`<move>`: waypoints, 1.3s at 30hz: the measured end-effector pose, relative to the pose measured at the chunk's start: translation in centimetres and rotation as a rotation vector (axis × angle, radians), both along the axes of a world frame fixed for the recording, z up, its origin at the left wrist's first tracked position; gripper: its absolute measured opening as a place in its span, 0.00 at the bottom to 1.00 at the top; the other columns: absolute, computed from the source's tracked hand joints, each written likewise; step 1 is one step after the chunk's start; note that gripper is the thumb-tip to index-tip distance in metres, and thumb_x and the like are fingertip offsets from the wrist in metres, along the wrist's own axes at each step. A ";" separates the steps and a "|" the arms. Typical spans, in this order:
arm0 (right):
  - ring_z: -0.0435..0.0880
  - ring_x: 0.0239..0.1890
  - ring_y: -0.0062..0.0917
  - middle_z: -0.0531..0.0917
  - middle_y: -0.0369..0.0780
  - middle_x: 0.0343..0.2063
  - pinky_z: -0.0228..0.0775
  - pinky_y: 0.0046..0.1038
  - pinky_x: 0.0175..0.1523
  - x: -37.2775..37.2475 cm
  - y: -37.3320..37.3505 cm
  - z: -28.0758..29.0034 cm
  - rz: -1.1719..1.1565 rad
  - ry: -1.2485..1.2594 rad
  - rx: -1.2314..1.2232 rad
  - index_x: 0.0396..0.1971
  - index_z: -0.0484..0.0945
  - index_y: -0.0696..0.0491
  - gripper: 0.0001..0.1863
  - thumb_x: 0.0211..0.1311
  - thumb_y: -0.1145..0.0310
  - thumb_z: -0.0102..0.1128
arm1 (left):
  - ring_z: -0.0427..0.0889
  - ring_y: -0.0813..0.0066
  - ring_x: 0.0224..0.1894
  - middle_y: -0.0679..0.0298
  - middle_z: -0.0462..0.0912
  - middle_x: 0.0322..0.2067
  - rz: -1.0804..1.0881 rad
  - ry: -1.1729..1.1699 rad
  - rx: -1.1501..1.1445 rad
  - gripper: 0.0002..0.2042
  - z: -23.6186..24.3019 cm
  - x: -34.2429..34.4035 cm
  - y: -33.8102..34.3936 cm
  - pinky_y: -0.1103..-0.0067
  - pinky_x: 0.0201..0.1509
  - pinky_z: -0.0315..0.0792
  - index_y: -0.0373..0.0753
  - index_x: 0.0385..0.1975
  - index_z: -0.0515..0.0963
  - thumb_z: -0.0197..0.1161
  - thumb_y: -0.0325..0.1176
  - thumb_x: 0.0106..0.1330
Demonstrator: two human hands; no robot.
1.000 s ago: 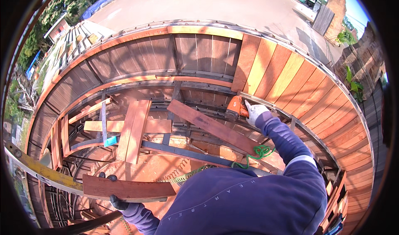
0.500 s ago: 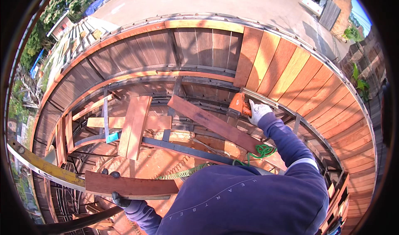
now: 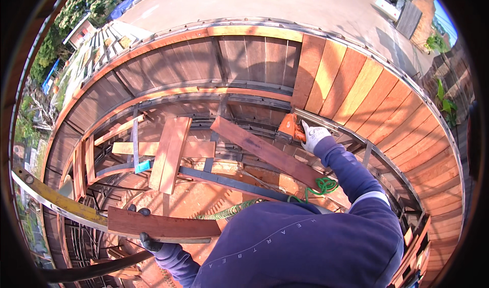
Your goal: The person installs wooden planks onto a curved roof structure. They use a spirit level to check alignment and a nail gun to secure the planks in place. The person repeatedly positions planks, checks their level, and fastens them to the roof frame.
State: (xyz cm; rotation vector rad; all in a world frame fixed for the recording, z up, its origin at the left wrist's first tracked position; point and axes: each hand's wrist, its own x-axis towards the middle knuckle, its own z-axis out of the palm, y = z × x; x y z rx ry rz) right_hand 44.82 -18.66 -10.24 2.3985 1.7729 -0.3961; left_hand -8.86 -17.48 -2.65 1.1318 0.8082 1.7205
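Note:
My left hand (image 3: 149, 239), in a dark glove, grips a short reddish-brown board (image 3: 166, 223) at lower left, beside a yellow-and-silver metal bar (image 3: 57, 201) running out leftward. My right hand (image 3: 313, 137), in a white glove, is closed on an orange power tool (image 3: 291, 128), probably a nailer, resting at the inner edge of the new slats. A long dark-red plank (image 3: 265, 153) slants down below the tool to a tangle of green cord (image 3: 322, 185). My forearms are in purple sleeves.
Curved wooden cladding (image 3: 387, 109) arcs around me on a metal frame. Crossed loose boards (image 3: 170, 155), a blue object (image 3: 143, 166) and coiled hoses (image 3: 229, 209) lie left and below centre. Beyond the rim are pavement (image 3: 275, 2), a white vehicle (image 3: 388, 5) and trees.
The view has shifted slightly, the scene moving a little rightward. My hands keep their holds; the orange tool is in about the same place at the slats' inner edge.

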 end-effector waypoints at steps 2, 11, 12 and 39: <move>0.84 0.42 0.40 0.83 0.50 0.40 0.74 0.37 0.49 0.1 0.4 0.3 -0.007 -0.025 0.008 0.66 0.56 0.61 0.42 0.56 0.55 0.60 | 0.70 0.68 0.52 0.56 0.70 0.53 -0.008 -0.014 0.021 0.36 -0.9 -1.0 0.0 0.74 0.57 0.65 0.34 0.65 0.55 0.54 0.47 0.61; 0.84 0.43 0.40 0.83 0.50 0.41 0.74 0.36 0.50 -0.5 1.0 0.3 -0.004 -0.041 0.015 0.65 0.58 0.60 0.41 0.56 0.54 0.60 | 0.67 0.67 0.55 0.55 0.68 0.54 0.016 -0.013 0.086 0.35 0.1 0.1 -0.7 0.74 0.61 0.61 0.33 0.66 0.54 0.51 0.48 0.63; 0.84 0.43 0.40 0.83 0.50 0.41 0.74 0.36 0.50 -0.4 1.0 0.1 -0.009 -0.049 0.019 0.65 0.58 0.60 0.41 0.56 0.54 0.60 | 0.68 0.67 0.55 0.55 0.68 0.53 0.006 -0.017 0.076 0.35 -0.4 -0.4 -0.8 0.74 0.61 0.61 0.34 0.66 0.54 0.51 0.49 0.63; 0.84 0.42 0.42 0.83 0.54 0.40 0.74 0.38 0.50 -2.8 -2.1 3.2 -0.126 0.002 0.030 0.67 0.54 0.59 0.45 0.54 0.50 0.59 | 0.74 0.68 0.48 0.55 0.75 0.45 0.085 -0.071 -0.057 0.41 -0.2 -0.5 -0.2 0.74 0.53 0.69 0.31 0.63 0.59 0.65 0.47 0.52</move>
